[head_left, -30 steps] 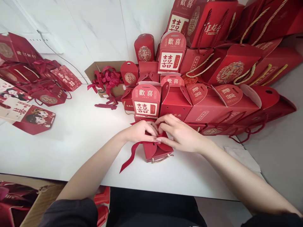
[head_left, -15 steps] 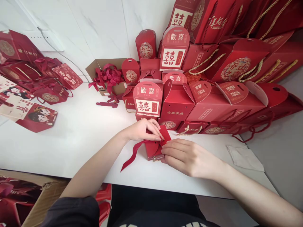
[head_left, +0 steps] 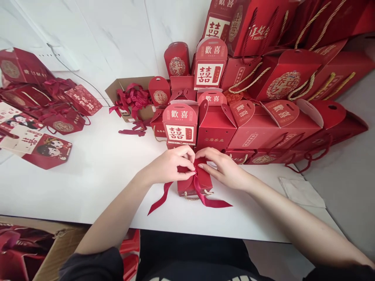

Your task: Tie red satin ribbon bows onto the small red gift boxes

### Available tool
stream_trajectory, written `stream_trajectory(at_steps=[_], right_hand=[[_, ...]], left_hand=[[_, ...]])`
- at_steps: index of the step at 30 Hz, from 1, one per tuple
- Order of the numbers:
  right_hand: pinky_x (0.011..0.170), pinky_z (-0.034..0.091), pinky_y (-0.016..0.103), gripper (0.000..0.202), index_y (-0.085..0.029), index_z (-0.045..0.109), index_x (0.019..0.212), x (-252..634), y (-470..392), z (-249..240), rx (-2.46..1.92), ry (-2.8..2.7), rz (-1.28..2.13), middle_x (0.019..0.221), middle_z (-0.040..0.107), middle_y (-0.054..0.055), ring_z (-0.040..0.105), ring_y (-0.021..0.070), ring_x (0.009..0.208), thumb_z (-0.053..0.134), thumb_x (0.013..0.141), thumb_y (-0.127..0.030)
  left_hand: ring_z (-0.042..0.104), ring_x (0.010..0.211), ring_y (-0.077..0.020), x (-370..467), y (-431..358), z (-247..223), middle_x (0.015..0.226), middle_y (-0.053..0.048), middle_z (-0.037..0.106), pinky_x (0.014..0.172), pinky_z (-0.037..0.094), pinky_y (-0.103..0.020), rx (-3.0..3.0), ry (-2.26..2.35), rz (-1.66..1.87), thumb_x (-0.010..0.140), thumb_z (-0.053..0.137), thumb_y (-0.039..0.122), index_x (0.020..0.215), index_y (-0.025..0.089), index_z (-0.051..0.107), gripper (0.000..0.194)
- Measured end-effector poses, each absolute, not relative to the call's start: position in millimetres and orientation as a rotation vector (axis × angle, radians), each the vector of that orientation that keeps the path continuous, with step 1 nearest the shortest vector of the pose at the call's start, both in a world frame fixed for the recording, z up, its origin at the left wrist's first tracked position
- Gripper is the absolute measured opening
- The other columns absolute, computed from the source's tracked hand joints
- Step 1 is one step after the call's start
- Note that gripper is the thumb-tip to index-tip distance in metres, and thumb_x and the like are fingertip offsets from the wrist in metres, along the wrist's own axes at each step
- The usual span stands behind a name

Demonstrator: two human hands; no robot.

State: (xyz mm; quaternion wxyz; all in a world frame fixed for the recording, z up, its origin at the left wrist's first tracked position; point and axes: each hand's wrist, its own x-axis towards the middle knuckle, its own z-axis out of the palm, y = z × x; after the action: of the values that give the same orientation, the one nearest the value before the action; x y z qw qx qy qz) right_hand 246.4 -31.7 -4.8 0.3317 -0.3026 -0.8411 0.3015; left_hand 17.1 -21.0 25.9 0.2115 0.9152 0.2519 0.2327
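A small red gift box (head_left: 183,189) with a twisted gold cord handle lies on the table in front of me. Dark red ribbon (head_left: 200,193) meets at a knot on its top, one tail trailing left and the other curving out to the right. My left hand (head_left: 172,166) pinches the ribbon at the knot between thumb and index finger. From the right, my right hand (head_left: 224,168) grips the far part of the box, its thumb lying on top close to the knot and its fingers curled behind.
Stacked red gift boxes (head_left: 218,132) rise right behind my hands. An open carton (head_left: 113,91) of loose ribbons stands at the back wall. More decorated boxes (head_left: 52,150) sit at left, and a white tissue (head_left: 301,191) lies at right. Below left is a cardboard box (head_left: 63,249).
My right hand has moved from the box's near right side up to its far part. The box has turned straighter, and a second ribbon tail now hangs out to the right.
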Motion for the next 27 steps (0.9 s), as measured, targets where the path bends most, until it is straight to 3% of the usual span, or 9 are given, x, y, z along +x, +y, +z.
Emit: stream_trajectory(at_steps=[5, 12, 17, 23, 27], right_hand=[[0.093, 0.053, 0.04, 0.018, -0.023, 0.073, 0.103, 245, -30, -6, -0.815, -2.147, 0.752, 0.113, 0.063, 0.008, 0.062, 0.0205, 0.104, 0.056, 0.097, -0.023], [0.093, 0.052, 0.042, 0.014, -0.026, 0.077, 0.1, 247, -27, -10, -0.799, -2.086, 0.849, 0.112, 0.068, 0.007, 0.061, 0.0212, 0.106, 0.065, 0.092, -0.024], [0.088, 0.051, 0.039, 0.01, -0.024, 0.076, 0.096, 251, -31, -13, -0.712, -2.094, 0.801, 0.1, 0.072, 0.005, 0.061, 0.0196, 0.097, 0.068, 0.091, -0.025], [0.098, 0.044, 0.044, 0.01, -0.023, 0.067, 0.096, 252, -43, -7, -0.745, -2.215, 0.322, 0.097, 0.072, 0.004, 0.065, 0.0192, 0.09, 0.06, 0.092, -0.017], [0.104, 0.043, 0.047, 0.02, -0.023, 0.057, 0.11, 248, -45, -7, -0.725, -2.184, 0.493, 0.101, 0.072, 0.004, 0.067, 0.0193, 0.096, 0.056, 0.092, -0.013]], left_hand=[[0.061, 0.064, -0.0079, 16, -25, 19, 0.089, -0.002, 0.064, 0.053, 0.05, -0.02, 3.089, 0.644, 0.852, 0.091, 0.058, 0.016, 0.087, 0.016, 0.07, 0.012], [0.058, 0.056, -0.0052, 14, -22, 7, 0.076, 0.003, 0.064, 0.048, 0.049, -0.016, 3.254, 0.495, 1.184, 0.088, 0.062, 0.012, 0.089, 0.017, 0.065, 0.006], [0.057, 0.057, -0.0058, 17, -24, 3, 0.077, 0.002, 0.064, 0.049, 0.049, -0.018, 3.168, 0.46, 1.236, 0.086, 0.066, 0.011, 0.092, 0.017, 0.065, 0.008], [0.057, 0.056, -0.0058, 21, -25, -2, 0.076, 0.002, 0.063, 0.047, 0.048, -0.018, 3.068, 0.455, 1.333, 0.083, 0.068, 0.01, 0.09, 0.016, 0.067, 0.01], [0.058, 0.057, -0.006, 21, -23, -3, 0.078, 0.002, 0.065, 0.048, 0.05, -0.018, 3.05, 0.45, 1.346, 0.083, 0.069, 0.011, 0.09, 0.017, 0.068, 0.009]])
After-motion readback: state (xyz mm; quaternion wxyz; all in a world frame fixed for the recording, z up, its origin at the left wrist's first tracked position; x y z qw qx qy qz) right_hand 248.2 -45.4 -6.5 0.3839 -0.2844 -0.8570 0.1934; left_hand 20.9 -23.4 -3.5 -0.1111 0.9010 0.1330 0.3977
